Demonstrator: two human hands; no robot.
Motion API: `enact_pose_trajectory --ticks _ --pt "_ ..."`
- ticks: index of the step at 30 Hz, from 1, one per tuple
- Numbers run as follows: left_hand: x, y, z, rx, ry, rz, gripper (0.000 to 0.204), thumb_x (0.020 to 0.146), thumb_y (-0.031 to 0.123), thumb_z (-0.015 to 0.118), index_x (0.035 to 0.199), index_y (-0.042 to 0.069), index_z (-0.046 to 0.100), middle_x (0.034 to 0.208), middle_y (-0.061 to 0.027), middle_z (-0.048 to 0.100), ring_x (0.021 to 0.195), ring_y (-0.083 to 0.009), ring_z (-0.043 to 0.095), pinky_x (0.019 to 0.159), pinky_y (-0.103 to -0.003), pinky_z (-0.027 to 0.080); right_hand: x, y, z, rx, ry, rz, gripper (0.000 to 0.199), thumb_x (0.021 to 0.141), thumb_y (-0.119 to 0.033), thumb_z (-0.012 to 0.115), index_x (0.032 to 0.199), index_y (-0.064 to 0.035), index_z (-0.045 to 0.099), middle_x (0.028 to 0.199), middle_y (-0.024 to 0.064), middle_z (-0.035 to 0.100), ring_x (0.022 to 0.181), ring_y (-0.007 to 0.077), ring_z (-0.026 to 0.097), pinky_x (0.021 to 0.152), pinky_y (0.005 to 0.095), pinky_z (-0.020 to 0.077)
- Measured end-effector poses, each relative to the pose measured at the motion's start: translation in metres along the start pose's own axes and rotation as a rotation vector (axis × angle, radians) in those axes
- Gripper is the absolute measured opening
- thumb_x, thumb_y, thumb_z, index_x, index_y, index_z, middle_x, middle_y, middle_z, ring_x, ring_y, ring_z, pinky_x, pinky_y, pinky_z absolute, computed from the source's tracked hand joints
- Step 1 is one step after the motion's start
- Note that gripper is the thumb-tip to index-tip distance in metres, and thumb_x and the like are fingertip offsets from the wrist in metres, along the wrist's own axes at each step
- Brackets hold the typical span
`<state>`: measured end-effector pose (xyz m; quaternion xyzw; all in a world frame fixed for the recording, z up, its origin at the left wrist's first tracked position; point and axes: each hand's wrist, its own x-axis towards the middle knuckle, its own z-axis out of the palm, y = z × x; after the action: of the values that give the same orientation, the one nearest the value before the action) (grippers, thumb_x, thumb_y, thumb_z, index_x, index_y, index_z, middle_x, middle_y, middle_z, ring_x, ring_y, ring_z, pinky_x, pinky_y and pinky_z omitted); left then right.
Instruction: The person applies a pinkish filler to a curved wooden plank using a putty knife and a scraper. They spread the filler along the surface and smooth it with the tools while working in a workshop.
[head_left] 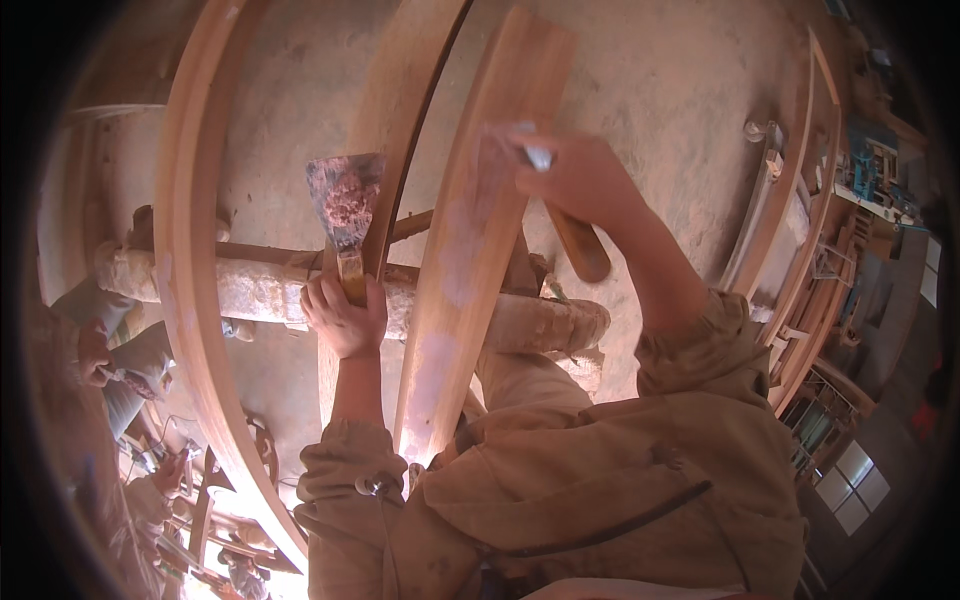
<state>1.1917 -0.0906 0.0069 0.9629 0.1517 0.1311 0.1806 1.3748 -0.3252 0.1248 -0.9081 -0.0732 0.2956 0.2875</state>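
Observation:
My left hand (345,318) is closed round the yellowish handle of a wide putty knife (322,185), blade upward. A lump of pinkish putty (350,200) sits on that blade. Over the upper part of a long wooden board (530,65), my right hand (580,178) grips a second putty knife (578,250). Its wooden handle sticks out below the fist, while the blade end at the board is smeared by motion. Pale pinkish patches of putty (435,355) run down the board's face.
A rough, whitish crossbeam (550,322) supports the boards. Another plank (400,90) and a long curved timber (190,220) lie to the left. Other people's hands (93,350) show at the far left. Long wooden frames (800,230) stand along the right.

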Motion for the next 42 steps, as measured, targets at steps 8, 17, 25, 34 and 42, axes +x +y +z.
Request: enact_pose_trajectory --ticks 8,17,25,34,42 --pt "0.002 0.001 -0.001 0.016 -0.016 0.005 0.039 0.068 0.026 0.064 0.096 0.001 0.054 0.088 -0.0152 0.050 0.084 -0.0356 0.048 0.078 -0.045 0.039 0.000 0.016 0.059 -0.250 0.138 0.039 0.051 0.070 -0.033 0.062 0.118 -0.0193 0.059 0.084 0.0198 0.063 0.078 0.0352 0.060 0.071 0.0383 0.0485" --pt "0.001 0.000 0.000 0.004 -0.002 0.010 0.039 0.069 0.027 0.064 0.098 0.002 0.054 0.089 -0.0152 0.050 0.083 -0.0355 0.048 0.077 -0.046 0.038 0.031 0.016 0.006 -0.078 0.045 0.036 0.043 0.065 -0.031 0.062 0.107 -0.0199 0.064 0.082 0.0148 0.063 0.079 0.0313 0.061 0.072 0.0366 0.0486" --pt "-0.004 -0.001 0.000 -0.012 -0.048 -0.039 0.044 0.069 0.024 0.064 0.103 -0.002 0.054 0.094 -0.0193 0.052 0.088 -0.0386 0.049 0.085 -0.048 0.038 0.035 0.010 0.007 -0.041 -0.028 -0.020 0.036 0.063 -0.027 0.062 0.097 -0.0158 0.067 0.086 0.0127 0.063 0.080 0.0293 0.061 0.070 0.0371 0.0484" --pt "-0.001 0.001 -0.001 -0.003 -0.055 -0.038 0.041 0.068 0.024 0.064 0.098 -0.002 0.053 0.095 -0.0200 0.052 0.090 -0.0395 0.048 0.084 -0.049 0.038 0.023 0.025 0.008 -0.157 -0.188 -0.172 0.044 0.066 -0.023 0.063 0.109 -0.0142 0.064 0.084 0.0166 0.063 0.075 0.0285 0.061 0.070 0.0344 0.0477" --pt "0.002 0.002 -0.002 0.017 0.029 0.056 0.035 0.068 0.024 0.064 0.093 0.002 0.054 0.084 -0.0138 0.049 0.080 -0.0329 0.047 0.075 -0.044 0.038 0.042 0.010 0.009 -0.189 0.102 0.058 0.050 0.066 -0.026 0.063 0.115 -0.0159 0.061 0.083 0.0164 0.064 0.077 0.0269 0.062 0.071 0.0331 0.0485"
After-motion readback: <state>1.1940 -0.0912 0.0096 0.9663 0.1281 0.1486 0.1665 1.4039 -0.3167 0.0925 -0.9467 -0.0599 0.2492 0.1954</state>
